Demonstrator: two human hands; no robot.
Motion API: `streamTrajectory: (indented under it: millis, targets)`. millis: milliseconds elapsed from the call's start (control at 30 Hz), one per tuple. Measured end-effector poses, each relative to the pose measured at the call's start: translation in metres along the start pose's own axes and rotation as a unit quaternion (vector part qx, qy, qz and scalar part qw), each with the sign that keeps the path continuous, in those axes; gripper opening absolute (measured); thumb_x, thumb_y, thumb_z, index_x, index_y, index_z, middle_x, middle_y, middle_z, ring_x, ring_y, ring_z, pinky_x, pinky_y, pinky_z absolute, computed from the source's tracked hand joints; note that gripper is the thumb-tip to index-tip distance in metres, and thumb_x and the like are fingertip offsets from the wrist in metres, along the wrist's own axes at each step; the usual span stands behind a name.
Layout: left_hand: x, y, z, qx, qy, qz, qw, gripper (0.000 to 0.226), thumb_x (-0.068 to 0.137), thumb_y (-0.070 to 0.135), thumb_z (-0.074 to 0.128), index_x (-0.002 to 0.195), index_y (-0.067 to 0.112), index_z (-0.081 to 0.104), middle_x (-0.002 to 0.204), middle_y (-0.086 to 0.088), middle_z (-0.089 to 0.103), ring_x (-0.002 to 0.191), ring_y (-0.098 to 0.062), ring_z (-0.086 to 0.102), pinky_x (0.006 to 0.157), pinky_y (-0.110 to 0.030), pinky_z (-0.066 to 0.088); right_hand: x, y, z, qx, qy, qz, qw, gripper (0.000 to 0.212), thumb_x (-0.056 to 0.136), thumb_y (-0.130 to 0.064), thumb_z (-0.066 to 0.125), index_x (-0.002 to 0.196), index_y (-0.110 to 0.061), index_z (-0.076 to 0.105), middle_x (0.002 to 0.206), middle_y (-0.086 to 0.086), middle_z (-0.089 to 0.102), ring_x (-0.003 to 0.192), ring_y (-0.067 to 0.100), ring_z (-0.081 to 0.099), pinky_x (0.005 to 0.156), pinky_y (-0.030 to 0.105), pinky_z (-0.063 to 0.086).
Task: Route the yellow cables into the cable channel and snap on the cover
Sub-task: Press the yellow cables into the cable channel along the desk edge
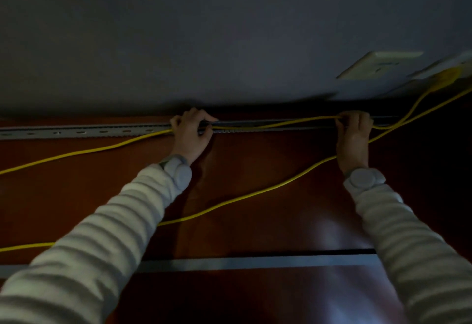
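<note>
Fingers (196,115) of the left hand (190,133) curl closed over the thin yellow cable (255,127) and the rim of the long grey slotted plastic cable channel (84,130) on the reddish-brown wooden surface (255,221). Further right, the right hand (353,137) pinches the same cable at the channel. A second yellow cable (229,202) lies loose below.

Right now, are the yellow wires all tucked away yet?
Not yet. Both hands, left and right, are pressing one cable into the channel between them. Its left part lies loose on the table, and so does the second cable. The cover lies near the person, not snapped on.
</note>
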State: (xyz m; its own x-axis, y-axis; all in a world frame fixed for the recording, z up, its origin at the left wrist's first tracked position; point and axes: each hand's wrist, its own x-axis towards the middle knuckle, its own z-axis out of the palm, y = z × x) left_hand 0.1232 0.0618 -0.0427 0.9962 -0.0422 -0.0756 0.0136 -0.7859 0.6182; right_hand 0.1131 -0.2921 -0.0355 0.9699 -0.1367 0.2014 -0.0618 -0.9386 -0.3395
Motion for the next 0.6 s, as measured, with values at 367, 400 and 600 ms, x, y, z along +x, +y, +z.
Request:
streamTrajectory:
  millis: [367,400,600]
  targets:
    - [-0.017,-0.007,-0.014,-0.014,0.028,0.047,0.998,0.032,0.09,0.007,0.059,0.12,0.016,0.061,0.119,-0.01,0.06,0.119,-0.029,0.05,0.091,-0.03,0.02,-0.032,-0.022,0.017,-0.138,0.031,0.09,0.986,0.041,0.102,-0.025,0.038,0.137,-0.005,0.044,0.15,0.018,0.036,0.129,0.04,0.039,0.112,0.048,0.024]
    - [-0.022,-0.01,-0.018,-0.013,0.037,0.051,0.998,0.034,0.091,0.007,0.058,0.124,0.015,0.059,0.124,-0.01,0.059,0.123,-0.028,0.049,0.093,-0.029,0.019,-0.03,-0.028,0.017,-0.131,0.033,0.11,0.985,0.042,0.1,-0.025,0.04,0.137,-0.004,0.044,0.152,0.018,0.032,0.132,0.039,0.036,0.113,0.049,0.023]
    - [-0.062,-0.068,-0.069,-0.023,0.13,0.011,0.991,0.04,0.088,0.006,0.061,0.126,0.018,0.056,0.13,-0.004,0.057,0.13,-0.018,0.042,0.098,-0.031,0.02,-0.034,-0.156,0.039,-0.006,0.026,0.004,1.0,0.05,0.084,-0.005,0.056,0.132,0.003,0.046,0.142,0.028,0.041,0.126,0.046,0.042,0.105,0.05,0.032]
